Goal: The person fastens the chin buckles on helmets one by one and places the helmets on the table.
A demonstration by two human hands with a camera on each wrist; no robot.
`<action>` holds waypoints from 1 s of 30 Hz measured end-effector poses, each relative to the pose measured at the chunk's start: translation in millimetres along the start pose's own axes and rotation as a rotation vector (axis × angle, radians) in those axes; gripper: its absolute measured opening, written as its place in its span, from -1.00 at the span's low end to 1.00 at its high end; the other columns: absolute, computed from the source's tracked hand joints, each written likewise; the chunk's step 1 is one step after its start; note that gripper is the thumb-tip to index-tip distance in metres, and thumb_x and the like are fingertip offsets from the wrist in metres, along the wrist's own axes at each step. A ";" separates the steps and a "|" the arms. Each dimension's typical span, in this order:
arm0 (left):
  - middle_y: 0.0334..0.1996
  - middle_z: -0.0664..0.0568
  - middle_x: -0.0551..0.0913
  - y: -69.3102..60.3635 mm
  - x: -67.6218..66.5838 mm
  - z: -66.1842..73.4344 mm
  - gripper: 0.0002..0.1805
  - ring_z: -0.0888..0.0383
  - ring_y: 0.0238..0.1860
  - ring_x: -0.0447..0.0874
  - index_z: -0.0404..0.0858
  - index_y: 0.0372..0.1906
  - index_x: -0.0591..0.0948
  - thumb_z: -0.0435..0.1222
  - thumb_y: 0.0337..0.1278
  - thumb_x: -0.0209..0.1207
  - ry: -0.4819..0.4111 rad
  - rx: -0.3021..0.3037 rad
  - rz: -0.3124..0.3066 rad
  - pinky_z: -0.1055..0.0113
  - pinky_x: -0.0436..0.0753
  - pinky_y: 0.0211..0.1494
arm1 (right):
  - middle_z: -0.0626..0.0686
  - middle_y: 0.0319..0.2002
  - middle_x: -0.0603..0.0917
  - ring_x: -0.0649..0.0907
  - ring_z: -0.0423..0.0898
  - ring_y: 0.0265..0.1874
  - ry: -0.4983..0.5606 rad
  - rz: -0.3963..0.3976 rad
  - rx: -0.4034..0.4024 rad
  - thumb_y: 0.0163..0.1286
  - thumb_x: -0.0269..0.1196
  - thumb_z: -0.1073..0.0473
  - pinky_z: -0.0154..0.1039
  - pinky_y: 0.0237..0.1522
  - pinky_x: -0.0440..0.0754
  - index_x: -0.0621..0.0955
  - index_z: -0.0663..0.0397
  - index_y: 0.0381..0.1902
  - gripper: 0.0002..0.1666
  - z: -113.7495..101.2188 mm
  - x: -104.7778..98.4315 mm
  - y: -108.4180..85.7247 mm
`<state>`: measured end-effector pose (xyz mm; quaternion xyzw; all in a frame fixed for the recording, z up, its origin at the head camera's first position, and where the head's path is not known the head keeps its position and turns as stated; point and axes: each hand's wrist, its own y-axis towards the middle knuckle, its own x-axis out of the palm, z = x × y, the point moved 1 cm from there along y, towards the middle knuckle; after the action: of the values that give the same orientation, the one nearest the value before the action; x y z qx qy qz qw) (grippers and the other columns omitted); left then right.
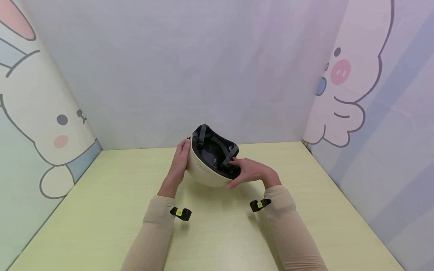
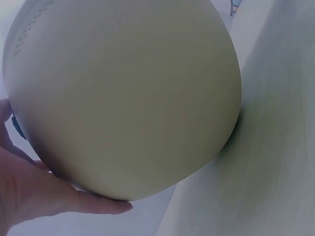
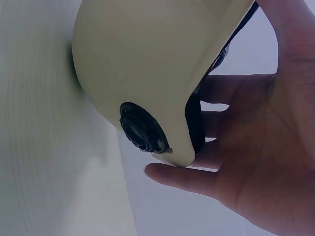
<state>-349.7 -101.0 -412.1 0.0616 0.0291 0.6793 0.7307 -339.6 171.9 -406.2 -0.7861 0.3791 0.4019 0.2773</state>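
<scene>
A cream helmet (image 1: pixel 204 172) is tilted, with its black padded inside (image 1: pixel 211 152) and grey straps facing up and towards the right. My left hand (image 1: pixel 179 160) holds its left side; in the left wrist view one finger lies along the smooth outer shell (image 2: pixel 133 98). At the right rim my right hand (image 1: pixel 252 171) grips the edge, thumb outside and some fingers reaching into the lining. The right wrist view shows the little finger outside, below a round black fitting (image 3: pixel 142 128) on the shell. The shell's underside meets or nearly meets the table.
A pale yellow-green wooden table (image 1: pixel 101 210) lies under both arms. Behind it stands a plain grey-white wall (image 1: pixel 203 67), with cartoon-printed panels (image 1: pixel 44 113) on the left and right sides. Each wrist wears a black strap-mounted device (image 1: pixel 181 213).
</scene>
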 end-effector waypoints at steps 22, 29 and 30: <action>0.54 -0.04 0.10 1.3 2.7 -2.2 -0.25 0.02 0.53 0.02 -0.13 0.56 0.12 0.18 0.49 -0.13 0.024 0.028 -0.013 -0.06 0.12 0.49 | 0.23 0.53 0.12 0.21 0.09 0.48 0.016 -0.036 0.002 -0.06 0.50 -0.39 -0.02 0.39 0.29 0.33 0.14 0.49 0.28 -0.9 3.0 0.5; 0.51 -0.04 0.16 2.2 4.2 -2.4 -0.28 0.02 0.51 0.07 -0.12 0.54 0.18 0.18 0.49 -0.12 0.056 0.046 0.018 -0.03 0.15 0.49 | 0.24 0.53 0.11 0.19 0.10 0.48 0.035 -0.047 -0.021 -0.04 0.51 -0.38 0.00 0.39 0.29 0.31 0.15 0.50 0.28 3.5 3.1 2.0; 0.52 -0.03 0.15 2.3 4.3 -2.4 -0.27 0.03 0.51 0.06 -0.11 0.54 0.17 0.18 0.49 -0.12 0.059 0.049 0.016 -0.02 0.14 0.49 | 0.24 0.53 0.11 0.19 0.11 0.49 0.040 -0.048 -0.021 -0.04 0.51 -0.37 0.00 0.39 0.28 0.31 0.15 0.50 0.28 3.8 3.2 2.1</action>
<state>-351.9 -96.4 -414.1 0.0595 0.0667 0.6859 0.7222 -341.7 172.3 -411.1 -0.8059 0.3612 0.3830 0.2709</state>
